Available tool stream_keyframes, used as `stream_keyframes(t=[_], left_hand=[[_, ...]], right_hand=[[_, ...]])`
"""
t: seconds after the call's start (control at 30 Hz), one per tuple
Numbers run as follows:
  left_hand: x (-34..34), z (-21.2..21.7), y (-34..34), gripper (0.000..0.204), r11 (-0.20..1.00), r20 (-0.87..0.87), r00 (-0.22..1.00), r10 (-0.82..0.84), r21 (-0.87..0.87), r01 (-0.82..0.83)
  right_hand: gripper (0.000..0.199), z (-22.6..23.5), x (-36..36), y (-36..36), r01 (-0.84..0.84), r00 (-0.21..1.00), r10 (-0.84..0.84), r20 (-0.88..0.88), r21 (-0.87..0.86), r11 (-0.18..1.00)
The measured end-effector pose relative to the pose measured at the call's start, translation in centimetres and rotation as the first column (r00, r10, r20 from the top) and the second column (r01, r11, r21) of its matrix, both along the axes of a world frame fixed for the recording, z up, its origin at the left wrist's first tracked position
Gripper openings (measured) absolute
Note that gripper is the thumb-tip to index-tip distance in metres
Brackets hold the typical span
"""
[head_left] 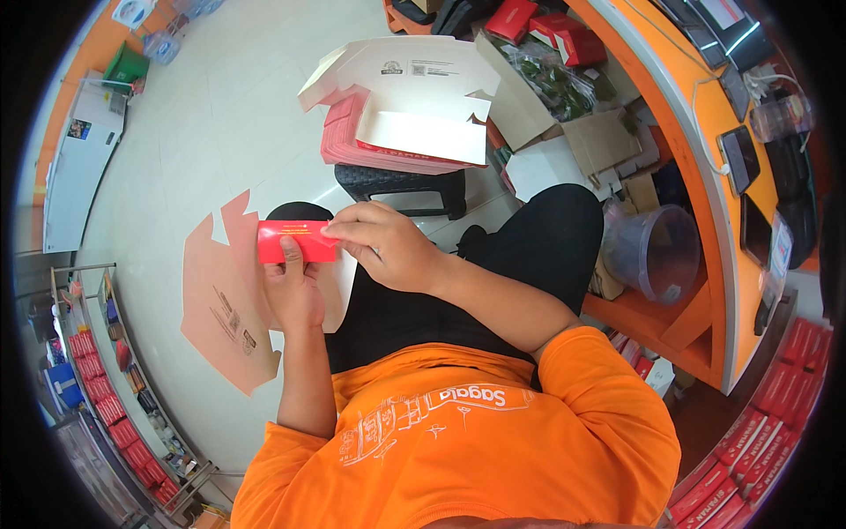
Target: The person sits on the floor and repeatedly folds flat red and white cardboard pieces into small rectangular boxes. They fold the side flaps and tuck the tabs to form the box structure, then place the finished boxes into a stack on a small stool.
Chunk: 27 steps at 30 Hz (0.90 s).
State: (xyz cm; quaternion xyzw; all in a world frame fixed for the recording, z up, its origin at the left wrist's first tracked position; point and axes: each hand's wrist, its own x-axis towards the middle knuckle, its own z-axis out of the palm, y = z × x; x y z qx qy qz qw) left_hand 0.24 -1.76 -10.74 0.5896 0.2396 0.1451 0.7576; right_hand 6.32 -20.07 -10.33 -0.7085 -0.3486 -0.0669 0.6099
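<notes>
A part-folded cardboard carton (216, 291), pale inside with a bright red panel (295, 231), lies over my left thigh. My left hand (295, 286) grips it from below, with the thumb pressed flat on the red panel. At that panel's right end, the fingertips of my right hand (388, 245) pinch its edge. The fingers of my left hand behind the carton are hidden. Ahead of my knees, a stack of flat pink-red cartons (339, 132) sits on a black stool (405, 189), with an opened white-lined carton (423, 115) on top.
An open brown box (599, 137) with plastic-wrapped items stands right of the stool. Beyond my right knee are a clear plastic bucket (656, 256) and an orange desk (634, 53) holding phones (738, 159). At the left stands a rack (106, 397) of red boxes.
</notes>
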Motion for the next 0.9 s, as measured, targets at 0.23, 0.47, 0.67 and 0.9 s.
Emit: stream_keyframes(t=[0.23,0.47,0.67,0.9], left_hand=[[-0.5,0.3,0.4,0.035,0.977,0.049,0.997,-0.064,-0.201,0.073],[-0.1,1.5,-1.0,0.04,0.959,0.016,0.999,-0.034,-0.281,0.037],[-0.3,1.7,-1.9,0.042,0.955,0.028,0.999,-0.04,-0.294,0.047],[-0.4,2.0,-2.4,0.043,0.954,0.05,0.998,-0.027,-0.296,0.04]], right_hand=[[0.03,-0.2,0.1,-0.3,-0.152,0.97,0.177,0.168,-0.15,0.977],[0.019,-1.2,-0.8,1.0,-0.019,0.963,0.065,0.263,-0.175,0.984],[0.021,-2.1,-1.1,1.3,0.054,0.945,-0.019,0.328,-0.098,0.994],[0.027,-2.3,-1.7,1.6,0.146,0.926,-0.122,0.358,-0.039,0.989]])
